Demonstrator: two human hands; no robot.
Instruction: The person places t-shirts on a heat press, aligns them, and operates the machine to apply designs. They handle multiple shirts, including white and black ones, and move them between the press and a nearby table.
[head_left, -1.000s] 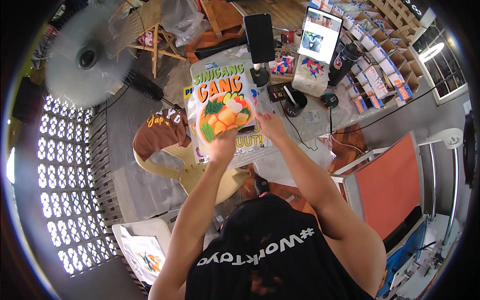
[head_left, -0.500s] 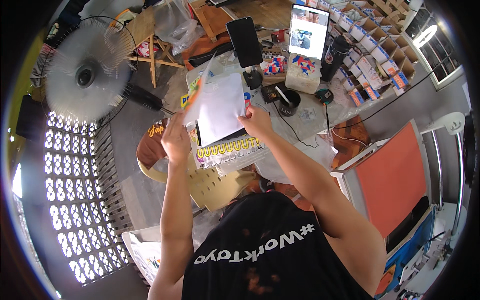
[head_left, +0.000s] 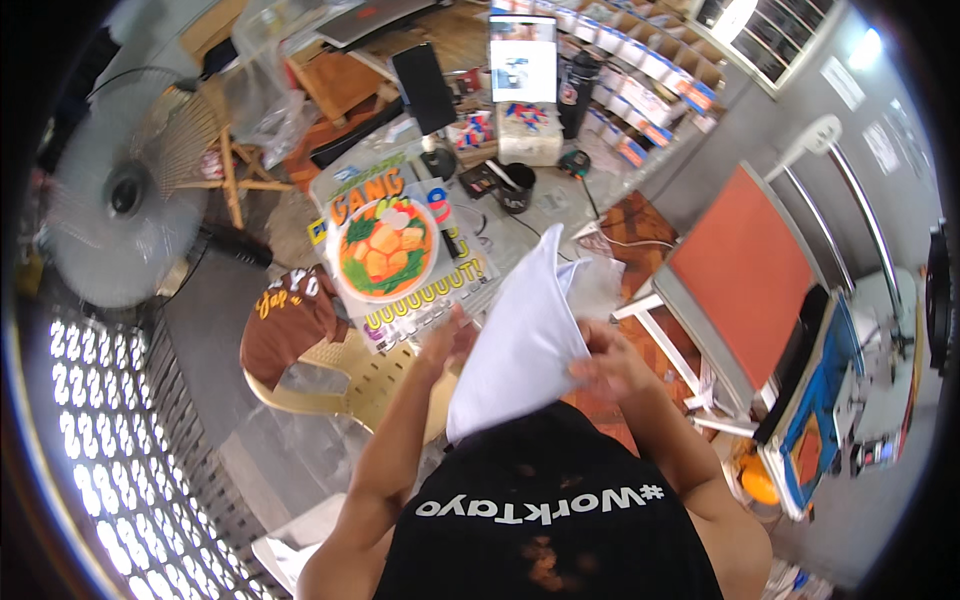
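Our right hand clamps its grip on the white cloth before our black shirt, while we cannot tell whether our left hand grips it too, so a lopsided pull might crease or drop it.

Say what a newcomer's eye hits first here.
Probably the white sheet, bent up in the middle of the view at the right hand. Next, the bright bowl print lying up and left of it. Then perhaps the big orange panel at right and the fan at far left.
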